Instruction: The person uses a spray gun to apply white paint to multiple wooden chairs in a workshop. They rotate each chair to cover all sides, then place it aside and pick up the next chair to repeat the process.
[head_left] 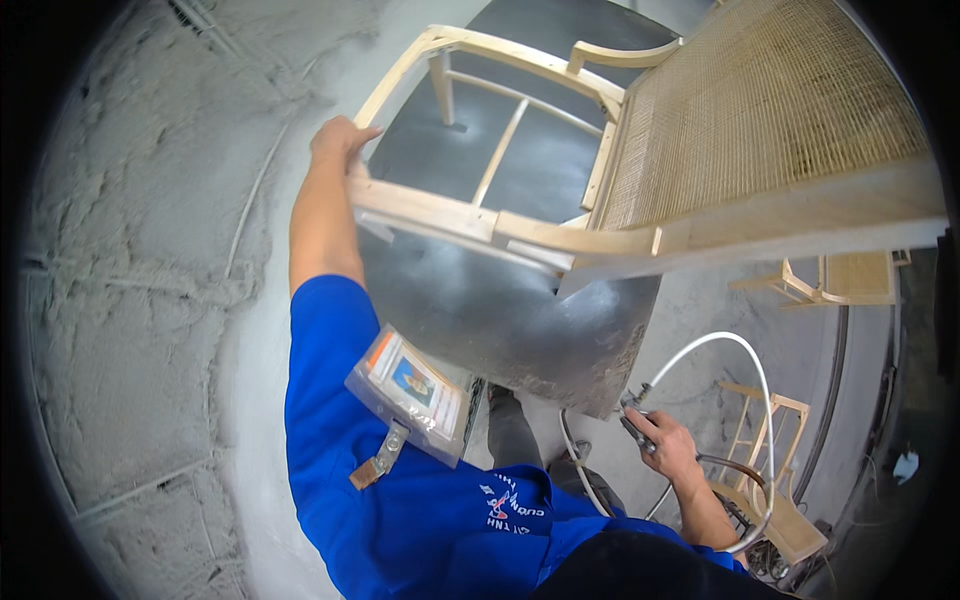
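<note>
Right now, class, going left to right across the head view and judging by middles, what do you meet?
Left hand → clear badge holder → grey trouser leg → right hand holding what looks like a spray gun → upper background chair.

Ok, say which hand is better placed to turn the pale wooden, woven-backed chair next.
Likely the left hand: it grips the chair at a seat corner. The right hand is away from it, holding a grey metal hand tool.

Pale armchair [650,165] over dark board [430,310], woven back [770,110], open seat frame [430,205]; spray gun [632,402] apart, white hose [762,390] attached.
</note>
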